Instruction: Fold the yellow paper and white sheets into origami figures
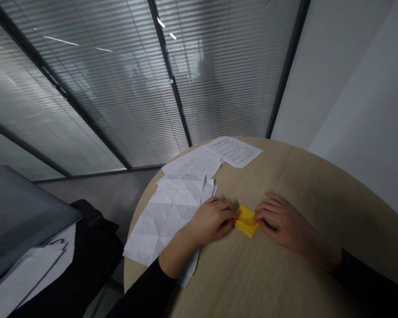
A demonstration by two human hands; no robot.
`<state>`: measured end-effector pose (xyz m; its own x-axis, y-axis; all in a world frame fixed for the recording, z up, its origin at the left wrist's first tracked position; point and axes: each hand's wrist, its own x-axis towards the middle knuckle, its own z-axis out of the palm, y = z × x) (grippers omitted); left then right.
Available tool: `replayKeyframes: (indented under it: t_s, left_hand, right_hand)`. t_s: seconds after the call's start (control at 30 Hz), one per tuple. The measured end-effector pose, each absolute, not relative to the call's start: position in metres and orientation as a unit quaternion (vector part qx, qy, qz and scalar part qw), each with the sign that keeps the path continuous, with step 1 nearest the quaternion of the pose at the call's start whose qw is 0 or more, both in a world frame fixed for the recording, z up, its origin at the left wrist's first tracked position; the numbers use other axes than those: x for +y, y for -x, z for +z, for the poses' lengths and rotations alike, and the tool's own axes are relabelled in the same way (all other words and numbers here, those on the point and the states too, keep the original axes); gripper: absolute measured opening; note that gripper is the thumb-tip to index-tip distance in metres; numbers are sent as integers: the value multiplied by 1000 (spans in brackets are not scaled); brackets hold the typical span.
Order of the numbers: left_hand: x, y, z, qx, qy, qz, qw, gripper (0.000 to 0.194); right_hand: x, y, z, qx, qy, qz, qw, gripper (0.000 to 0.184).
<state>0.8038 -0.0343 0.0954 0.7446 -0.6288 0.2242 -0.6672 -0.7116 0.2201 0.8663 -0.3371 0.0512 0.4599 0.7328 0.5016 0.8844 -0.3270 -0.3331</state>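
A small folded piece of yellow paper (247, 222) lies on the wooden table, with creases across its middle. My left hand (215, 218) pinches its left corner, fingers curled and the palm side hidden. At the opposite corner, my right hand (280, 221) grips the paper between thumb and fingertips. Under my left forearm spreads a large white sheet (172, 207) covered in triangular creases, and part of it is hidden by the arm.
Printed sheets (234, 151) lie near the far edge of the round table (301, 176). A grey chair or case (23, 212) with papers (36, 269) on black cloth stands at the left. Glass panels with blinds (225, 88) and a white wall (361, 88) border the table.
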Motion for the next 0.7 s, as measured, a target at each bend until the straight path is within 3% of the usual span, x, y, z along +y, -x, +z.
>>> replayKeyframes:
  t_s: [0.7]
  left_hand:
    - [-34,-803,96,-377,-909,56,168,19]
  right_hand:
    - [-341,-863,49,-507,801,-114,297,26]
